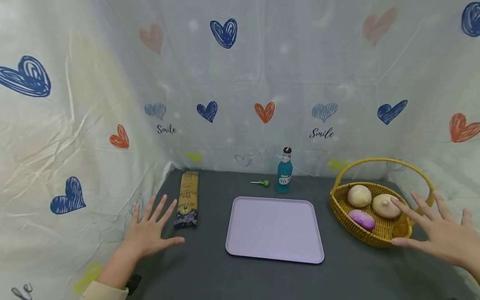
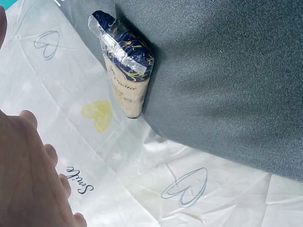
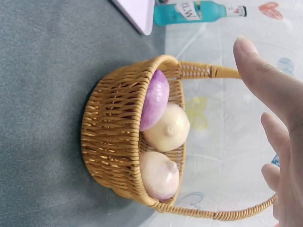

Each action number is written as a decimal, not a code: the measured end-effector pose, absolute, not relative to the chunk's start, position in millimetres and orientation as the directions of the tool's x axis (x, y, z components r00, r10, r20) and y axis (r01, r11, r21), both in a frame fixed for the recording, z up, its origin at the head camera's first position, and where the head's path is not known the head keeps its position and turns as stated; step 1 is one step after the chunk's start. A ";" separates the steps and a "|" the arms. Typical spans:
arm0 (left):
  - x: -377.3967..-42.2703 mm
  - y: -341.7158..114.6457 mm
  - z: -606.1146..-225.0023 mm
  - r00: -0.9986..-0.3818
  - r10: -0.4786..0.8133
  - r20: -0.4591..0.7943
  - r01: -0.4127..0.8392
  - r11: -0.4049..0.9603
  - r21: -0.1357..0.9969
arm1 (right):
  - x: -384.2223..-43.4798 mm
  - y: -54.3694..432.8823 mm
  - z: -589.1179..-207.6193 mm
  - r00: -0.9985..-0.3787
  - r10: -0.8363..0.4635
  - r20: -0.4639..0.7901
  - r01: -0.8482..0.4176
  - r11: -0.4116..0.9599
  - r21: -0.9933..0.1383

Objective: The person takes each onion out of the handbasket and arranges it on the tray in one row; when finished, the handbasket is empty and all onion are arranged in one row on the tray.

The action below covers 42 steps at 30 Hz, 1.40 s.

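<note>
Spreading my fingers, gripping nothing

Both my left hand and my right hand are released. Just right of my left fingers lies a long packet on the dark table; its long axis runs away from me, dark-blue end nearest, golden end toward the back edge. My right hand overlaps the wicker basket on the table's right, hiding part of its rim and handle; whether I touch it, I cannot tell. Inside sit two pale, onion-like things and a purple oval, slanting from far left to near right. Between packet and basket lies a lilac tray; behind it, a blue bottle stands upright beside a lollipop, stick pointing left.
</note>
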<state>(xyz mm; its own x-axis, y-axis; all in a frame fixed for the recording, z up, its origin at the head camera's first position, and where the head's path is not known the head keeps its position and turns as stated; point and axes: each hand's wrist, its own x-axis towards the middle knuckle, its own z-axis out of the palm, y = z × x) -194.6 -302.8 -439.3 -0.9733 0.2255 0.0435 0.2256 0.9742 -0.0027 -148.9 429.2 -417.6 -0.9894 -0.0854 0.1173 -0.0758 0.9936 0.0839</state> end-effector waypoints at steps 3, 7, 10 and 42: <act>-195.4 -303.0 -440.8 -0.973 0.226 0.048 0.226 0.974 -0.011 | -150.0 429.1 -416.7 -0.988 -0.085 0.126 -0.075 0.994 0.080; -196.2 -302.9 -442.0 -0.972 0.227 0.056 0.226 0.974 -0.023 | -151.2 428.1 -413.8 -0.987 -0.086 0.134 -0.077 0.994 0.075; -196.0 -302.3 -442.1 -0.972 0.230 0.049 0.229 0.973 -0.007 | -152.0 426.4 -412.3 -0.987 -0.098 0.127 -0.089 0.994 0.069; -203.6 -238.9 -498.3 -0.922 0.349 0.168 0.386 0.864 0.324 | -190.8 415.9 -387.6 -0.959 -0.263 0.111 -0.282 0.926 -0.250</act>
<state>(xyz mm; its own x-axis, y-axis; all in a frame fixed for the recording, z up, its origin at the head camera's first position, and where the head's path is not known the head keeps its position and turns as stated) -203.6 -238.9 -498.3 -0.9220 0.3488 0.1679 0.3858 0.8639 0.3238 -190.8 415.9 -387.6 -0.9586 -0.2625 0.1106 -0.2825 0.9262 -0.2496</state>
